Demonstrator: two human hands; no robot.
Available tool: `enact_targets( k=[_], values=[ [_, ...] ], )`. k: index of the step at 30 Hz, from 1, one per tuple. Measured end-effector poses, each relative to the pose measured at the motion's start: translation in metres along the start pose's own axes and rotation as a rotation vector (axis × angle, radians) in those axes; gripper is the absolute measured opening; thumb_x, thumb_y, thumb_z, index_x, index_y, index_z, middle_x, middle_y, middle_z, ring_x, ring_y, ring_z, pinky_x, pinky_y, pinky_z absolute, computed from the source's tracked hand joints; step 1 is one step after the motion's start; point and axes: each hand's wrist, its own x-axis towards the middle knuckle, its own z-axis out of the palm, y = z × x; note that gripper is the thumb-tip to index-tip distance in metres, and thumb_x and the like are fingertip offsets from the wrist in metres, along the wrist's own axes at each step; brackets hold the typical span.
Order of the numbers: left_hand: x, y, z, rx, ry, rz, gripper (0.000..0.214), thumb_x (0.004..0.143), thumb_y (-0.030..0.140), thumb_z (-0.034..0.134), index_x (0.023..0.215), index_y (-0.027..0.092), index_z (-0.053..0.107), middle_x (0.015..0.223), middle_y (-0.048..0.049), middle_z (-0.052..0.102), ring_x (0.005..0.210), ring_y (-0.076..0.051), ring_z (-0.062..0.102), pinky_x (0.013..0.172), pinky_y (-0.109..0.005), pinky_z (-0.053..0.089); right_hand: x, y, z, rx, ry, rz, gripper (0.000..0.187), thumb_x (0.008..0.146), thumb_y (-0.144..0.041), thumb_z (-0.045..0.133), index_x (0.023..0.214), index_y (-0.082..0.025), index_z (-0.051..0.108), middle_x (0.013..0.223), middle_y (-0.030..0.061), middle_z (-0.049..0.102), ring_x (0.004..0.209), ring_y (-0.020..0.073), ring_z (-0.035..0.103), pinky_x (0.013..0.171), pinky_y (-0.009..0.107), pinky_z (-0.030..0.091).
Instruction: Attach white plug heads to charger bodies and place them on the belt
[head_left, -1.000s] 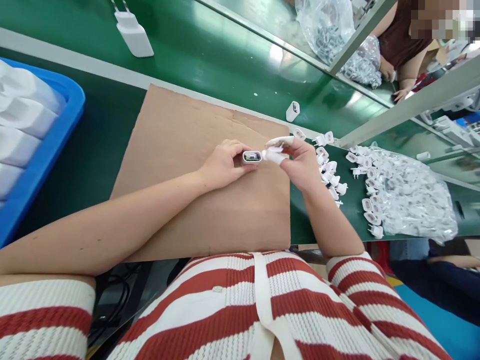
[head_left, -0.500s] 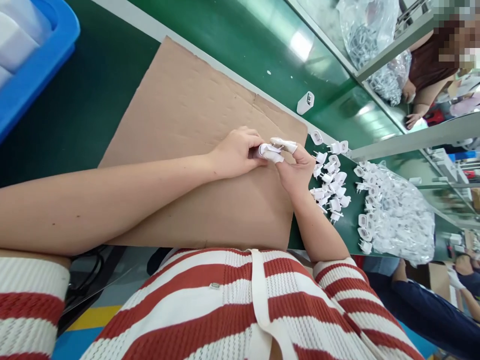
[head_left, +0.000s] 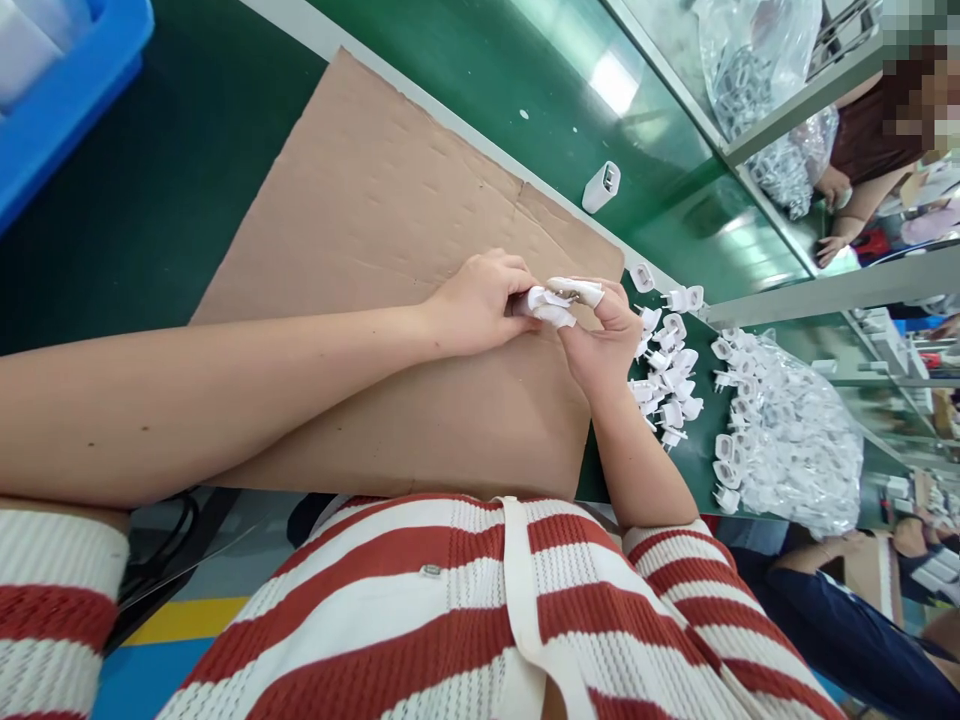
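Brought together since a second ago, a white plug head (head_left: pixel 539 297) meets a charger housing (head_left: pixel 522 304) at frame center. Fingers of the left hand (head_left: pixel 484 302) grip the housing; the right hand (head_left: pixel 606 332) pinches the plug head.

Work area: green worktop (head_left: pixel 202 130), grey metal post (head_left: pixel 832 283), colour-marked floor.
Worktop dark and matt at left, bordered by a pale strip (head_left: pixel 300 20); the glossier green surface (head_left: pixel 480 60) beyond it shows a bright white reflection (head_left: pixel 615 82). Post runs out past the right edge of view. Floor at lower left: grey section (head_left: pixel 259 540), yellow stripe (head_left: pixel 187 620), blue section (head_left: pixel 161 680). Far-right background blurred.
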Motion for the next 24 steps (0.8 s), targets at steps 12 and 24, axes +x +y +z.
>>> enact_targets(
  k=[12, 24],
  values=[
    [0.000, -0.003, 0.001, 0.005, 0.011, 0.011, 0.017, 0.081, 0.037, 0.073, 0.080, 0.020, 0.072, 0.093, -0.0078, 0.071, 0.096, -0.030, 0.064, 0.092, -0.045, 0.051, 0.010, -0.009, -0.009, -0.262, -0.060, -0.105, 0.015, 0.083, -0.029, 0.073, 0.096, -0.030, 0.081, 0.092, 0.0026, 0.078, 0.097, 0.0288, 0.066, 0.104, 0.051, 0.049],
    [0.000, 0.001, 0.006, 0.061, 0.040, -0.017, 0.017, 0.081, 0.035, 0.072, 0.075, 0.019, 0.068, 0.089, -0.0082, 0.069, 0.091, -0.029, 0.062, 0.088, -0.045, 0.049, 0.014, -0.005, -0.008, -0.295, -0.095, -0.139, 0.018, 0.086, -0.035, 0.071, 0.100, -0.031, 0.081, 0.093, 0.0034, 0.078, 0.100, 0.0292, 0.067, 0.107, 0.051, 0.045]
  ],
)
